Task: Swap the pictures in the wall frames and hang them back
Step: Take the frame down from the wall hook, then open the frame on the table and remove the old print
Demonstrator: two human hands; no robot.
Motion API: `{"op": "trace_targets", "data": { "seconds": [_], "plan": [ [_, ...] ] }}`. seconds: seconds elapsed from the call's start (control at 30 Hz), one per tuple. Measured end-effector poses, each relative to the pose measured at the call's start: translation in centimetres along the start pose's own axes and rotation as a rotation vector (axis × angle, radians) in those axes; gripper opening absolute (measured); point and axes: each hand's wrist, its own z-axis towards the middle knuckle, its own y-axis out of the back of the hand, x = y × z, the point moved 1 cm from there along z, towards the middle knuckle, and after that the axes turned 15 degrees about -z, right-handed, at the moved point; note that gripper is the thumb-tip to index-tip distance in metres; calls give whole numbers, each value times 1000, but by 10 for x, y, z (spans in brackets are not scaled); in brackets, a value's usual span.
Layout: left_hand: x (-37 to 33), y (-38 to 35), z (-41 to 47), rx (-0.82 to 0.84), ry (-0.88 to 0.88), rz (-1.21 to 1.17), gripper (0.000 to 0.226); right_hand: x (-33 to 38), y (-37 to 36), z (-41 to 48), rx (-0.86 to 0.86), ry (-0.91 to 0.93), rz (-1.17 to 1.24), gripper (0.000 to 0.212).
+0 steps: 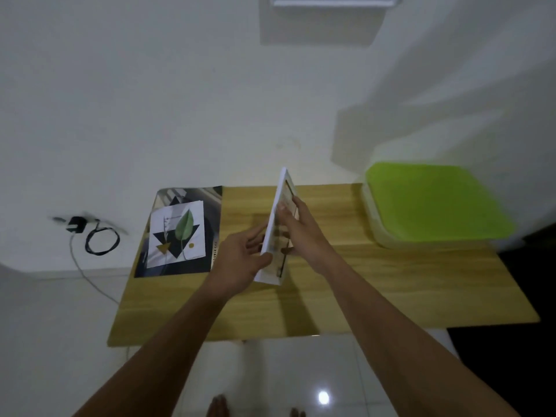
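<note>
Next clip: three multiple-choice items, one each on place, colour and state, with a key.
1. The leaf picture lies: A) at the table's left end B) on the floor C) on the wall
2. The container lid is: A) red B) green C) blue
3. The white frame is: A) lying flat B) hanging C) held on edge
A, it lies on a dark sheet there; B, bright green; C, left hand and right hand hold it up.
</note>
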Motion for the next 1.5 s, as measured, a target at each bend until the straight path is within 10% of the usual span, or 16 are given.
{"op": "trace_targets", "data": {
  "seconds": [0.47,0.8,1.23,1.5],
  "plan": [
    [47,-27,27,-189,-16,268,54,-37,44,9,-204,58,-1,59],
    [92,0,62,-180,341,137,79,-94,56,31,-185,-65,6,54],
    [110,-11,85,-84,194,578,64,-138,40,67,-159,-170,-637,75],
    [136,-9,99,-106,228,574,43,-139,35,66,-190,-102,-833,26]
  ]
}}
